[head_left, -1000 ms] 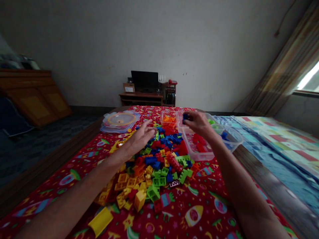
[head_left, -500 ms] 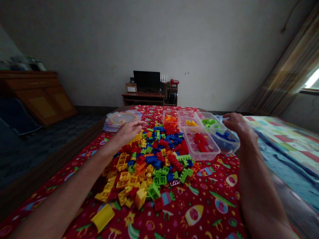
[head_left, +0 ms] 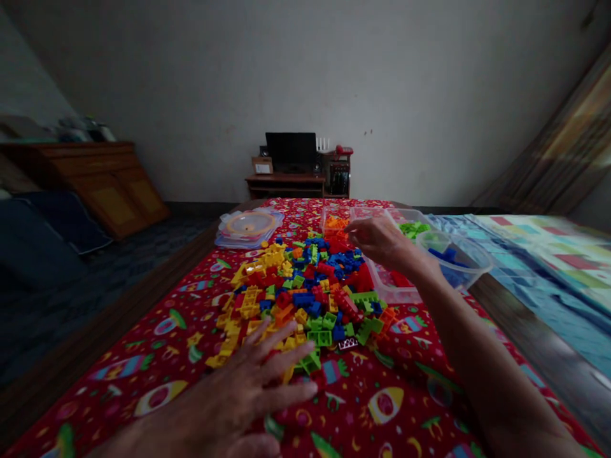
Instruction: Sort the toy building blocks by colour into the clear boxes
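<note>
My left hand (head_left: 258, 385) is spread, palm down, over the near edge of a pile of plastic building bricks (head_left: 305, 296), covering some yellow and green ones. My right hand (head_left: 382, 240) hovers over the pile's far right side and the clear containers. Its fingers are loosely bent, tips pointing left near the red and orange bricks, and no brick shows in it. Beneath my right wrist, a clear container (head_left: 401, 294) with red bricks is partly hidden. To its right, a round clear tub (head_left: 470, 277) holds blue bricks.
Stacked plastic lids (head_left: 248, 228) lie left of the pile. Further back are containers with orange bricks (head_left: 335, 224) and green bricks (head_left: 414, 229). A red patterned cloth (head_left: 176, 356) covers the table. A bed (head_left: 539, 254) stands at right, a desk with a monitor (head_left: 291, 151) beyond.
My right hand has moved left from beside the round tub to above the pile's edge. My left hand has come nearer and spread its fingers. The view has turned slightly left.
</note>
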The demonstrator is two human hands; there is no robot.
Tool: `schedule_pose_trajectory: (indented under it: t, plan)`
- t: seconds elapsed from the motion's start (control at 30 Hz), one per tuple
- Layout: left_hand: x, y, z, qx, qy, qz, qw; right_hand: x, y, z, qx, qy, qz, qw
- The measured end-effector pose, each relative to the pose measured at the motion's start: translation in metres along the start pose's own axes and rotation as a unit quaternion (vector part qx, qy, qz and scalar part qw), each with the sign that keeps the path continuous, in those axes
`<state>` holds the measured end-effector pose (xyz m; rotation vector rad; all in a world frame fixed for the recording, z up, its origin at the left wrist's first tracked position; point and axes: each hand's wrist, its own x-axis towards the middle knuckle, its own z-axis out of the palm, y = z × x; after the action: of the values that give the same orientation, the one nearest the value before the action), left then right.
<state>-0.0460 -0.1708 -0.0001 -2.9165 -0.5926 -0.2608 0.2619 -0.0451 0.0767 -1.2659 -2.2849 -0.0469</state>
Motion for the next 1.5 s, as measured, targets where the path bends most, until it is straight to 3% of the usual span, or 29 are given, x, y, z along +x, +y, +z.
schedule_pose_trajectory:
  t: [0.1, 0.27, 0.47, 0.57, 0.77, 0.87, 0.93, 1.07, 1.17, 1.23, 1.33, 1.5]
  plan:
    - [0.009, 0.019, 0.008, 0.044, -0.022, 0.091, 0.995, -0.001, -0.004, 0.002, 0.0, -0.007, -0.007, 1.0]
    - [0.05, -0.008, 0.019, 0.064, -0.025, 0.104, 0.992, -0.002, -0.011, 0.002, 0.001, -0.031, -0.016, 0.999]
    - [0.093, -0.044, 0.013, 0.014, 0.012, 0.06, 0.998, -0.002, -0.011, 0.012, -0.009, -0.035, -0.009, 0.999]
    - [0.108, -0.07, 0.019, -0.048, 0.039, 0.0, 0.998, -0.001, -0.012, 0.017, -0.022, -0.037, -0.013, 0.999]
    - [0.128, -0.12, 0.03, -0.236, 0.065, -0.148, 0.958, 0.0, -0.015, 0.021, -0.016, -0.065, -0.019, 0.998]
    - [0.119, -0.125, 0.016, -0.279, 0.109, -0.211, 0.93, -0.001, -0.014, 0.022, -0.003, -0.053, -0.028, 0.998]
    - [0.097, -0.118, 0.005, -0.244, 0.127, -0.223, 0.935, -0.002, -0.013, 0.021, 0.002, -0.046, -0.037, 0.998]
    - [0.023, -0.083, -0.002, -0.115, 0.052, -0.122, 0.984, -0.003, -0.015, 0.015, -0.009, -0.043, -0.029, 0.999]
    - [-0.028, -0.052, 0.006, -0.028, 0.0, -0.045, 0.999, -0.002, -0.017, 0.014, -0.012, -0.052, -0.027, 0.998]
    - [-0.046, -0.04, 0.015, 0.023, -0.035, -0.015, 0.999, -0.001, -0.018, 0.016, -0.01, -0.052, -0.034, 0.998]
    - [-0.042, -0.041, 0.026, 0.069, -0.041, -0.01, 0.997, 0.001, -0.017, 0.022, -0.017, -0.054, -0.042, 0.998]
    - [0.01, -0.073, 0.033, 0.025, 0.006, -0.04, 0.999, -0.001, -0.019, 0.03, -0.027, -0.077, -0.038, 0.996]
